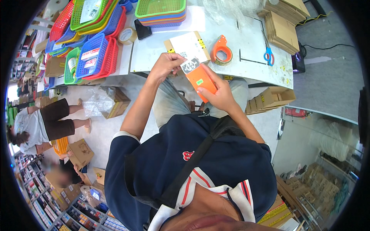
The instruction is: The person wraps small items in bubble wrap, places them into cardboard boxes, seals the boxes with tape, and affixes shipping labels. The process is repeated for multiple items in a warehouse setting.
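Observation:
In my right hand [219, 92] is a flat orange packet [201, 80] with a small green sticker, thumb across its front and fingers behind. A black-and-white printed piece [190, 66] shows at the packet's top end; whether it is a separate card or part of the packet is hard to tell. My left hand [166, 66] is closed in a pinch at that piece's upper left corner. Just beyond both hands, a cardboard box [204, 43] with yellow-and-black tape and a white label [185, 43] lies on the white table [154, 48].
An orange tape dispenser [221, 50], blue-and-red scissors [269, 57] and stacked cardboard [283, 32] are on the right. Leftward are a black phone [143, 30], a tape roll [126, 35] and coloured baskets [92, 57]. Two people are at far left, near an open carton [81, 152].

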`<state>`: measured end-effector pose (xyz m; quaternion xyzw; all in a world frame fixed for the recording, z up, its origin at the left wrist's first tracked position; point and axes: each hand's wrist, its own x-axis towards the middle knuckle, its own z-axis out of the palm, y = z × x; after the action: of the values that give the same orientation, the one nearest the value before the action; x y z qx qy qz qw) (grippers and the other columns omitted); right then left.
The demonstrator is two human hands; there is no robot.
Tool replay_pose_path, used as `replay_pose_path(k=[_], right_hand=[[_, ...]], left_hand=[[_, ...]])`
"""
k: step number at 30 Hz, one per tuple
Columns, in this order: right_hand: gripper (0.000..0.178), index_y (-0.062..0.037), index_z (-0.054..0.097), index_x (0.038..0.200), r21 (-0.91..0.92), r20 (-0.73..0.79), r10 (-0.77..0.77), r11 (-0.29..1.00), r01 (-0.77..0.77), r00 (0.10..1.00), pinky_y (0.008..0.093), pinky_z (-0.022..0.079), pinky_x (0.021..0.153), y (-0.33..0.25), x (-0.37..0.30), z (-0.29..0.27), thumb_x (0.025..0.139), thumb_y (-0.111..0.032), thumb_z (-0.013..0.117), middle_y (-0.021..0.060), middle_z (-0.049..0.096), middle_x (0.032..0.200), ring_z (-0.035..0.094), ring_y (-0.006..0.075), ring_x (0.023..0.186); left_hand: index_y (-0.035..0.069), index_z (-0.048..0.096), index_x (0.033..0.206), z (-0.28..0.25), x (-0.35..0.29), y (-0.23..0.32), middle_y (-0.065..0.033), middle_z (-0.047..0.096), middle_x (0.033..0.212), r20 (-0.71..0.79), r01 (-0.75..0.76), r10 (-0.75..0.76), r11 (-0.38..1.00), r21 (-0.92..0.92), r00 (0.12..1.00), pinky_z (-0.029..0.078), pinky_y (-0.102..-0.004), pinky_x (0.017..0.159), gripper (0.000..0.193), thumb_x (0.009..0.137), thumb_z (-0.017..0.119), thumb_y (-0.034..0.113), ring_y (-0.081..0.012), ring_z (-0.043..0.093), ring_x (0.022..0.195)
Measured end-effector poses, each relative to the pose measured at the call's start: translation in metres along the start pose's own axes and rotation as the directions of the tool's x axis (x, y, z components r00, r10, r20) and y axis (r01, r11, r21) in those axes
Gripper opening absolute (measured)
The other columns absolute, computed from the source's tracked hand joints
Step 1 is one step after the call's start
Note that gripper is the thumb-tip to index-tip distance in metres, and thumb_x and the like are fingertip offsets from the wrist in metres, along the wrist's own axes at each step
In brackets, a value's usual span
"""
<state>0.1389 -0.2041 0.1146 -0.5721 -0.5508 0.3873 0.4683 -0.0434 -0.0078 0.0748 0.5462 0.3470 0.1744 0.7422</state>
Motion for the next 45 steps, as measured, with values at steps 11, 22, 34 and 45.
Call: replay_pose_path(k=[11, 22, 34, 45], right_hand=[[0.07, 0.0013, 0.038, 0.155, 0.161, 0.013, 0.106, 0.981, -0.107, 0.994, 0.0283, 0.044, 0.104, -0.019, 0.04, 0.007, 0.093, -0.007, 0.07, 0.0124, 0.062, 0.136, 0.057, 0.0126, 0.12], [0.071, 0.0035, 0.033, 0.155, 0.271, 0.118, 0.213, 0.933, -0.238, 0.97, 0.0316, 0.056, 0.083, -0.017, 0.051, 0.003, 0.094, -0.008, 0.068, 0.0137, 0.054, 0.142, 0.058, 0.0139, 0.117], [0.067, 0.0072, 0.036, 0.15, 0.478, 0.064, 0.274, 0.836, -0.271, 0.96, 0.0316, 0.053, 0.051, -0.002, 0.113, 0.025, 0.094, -0.011, 0.068, 0.0129, 0.069, 0.101, 0.065, 0.0165, 0.059], [0.062, 0.0062, 0.042, 0.147, 0.414, 0.032, 0.33, 0.855, -0.313, 0.943, 0.0305, 0.054, 0.05, -0.004, 0.119, 0.029, 0.093, -0.012, 0.069, 0.0133, 0.07, 0.104, 0.065, 0.0168, 0.057]], left_hand=[[0.0, 0.076, 0.093, -0.014, 0.029, 0.017, 0.0021, 0.064, 0.071, -0.127, -0.111, 0.133, 0.979, 0.169, 0.983, 0.033, -0.0214, 0.052, 0.011, 0.091, 0.073, 0.011, -0.0036, 0.044, 0.056], [0.002, 0.074, 0.086, -0.065, 0.073, 0.02, 0.0038, 0.061, 0.069, -0.151, -0.115, 0.155, 0.963, 0.245, 0.976, 0.03, -0.0211, 0.052, 0.02, 0.088, 0.079, 0.021, -0.0022, 0.044, 0.058], [0.003, 0.075, 0.078, -0.093, 0.128, 0.017, 0.0056, 0.059, 0.067, -0.225, -0.111, 0.269, 0.836, 0.538, 0.937, 0.032, -0.0247, 0.052, 0.028, 0.081, 0.085, 0.029, -0.0043, 0.043, 0.058], [0.004, 0.075, 0.078, -0.102, 0.139, 0.008, 0.0041, 0.06, 0.067, -0.229, -0.056, 0.223, 0.821, 0.568, 0.948, 0.033, -0.0255, 0.052, 0.03, 0.079, 0.085, 0.031, -0.0056, 0.044, 0.058]])
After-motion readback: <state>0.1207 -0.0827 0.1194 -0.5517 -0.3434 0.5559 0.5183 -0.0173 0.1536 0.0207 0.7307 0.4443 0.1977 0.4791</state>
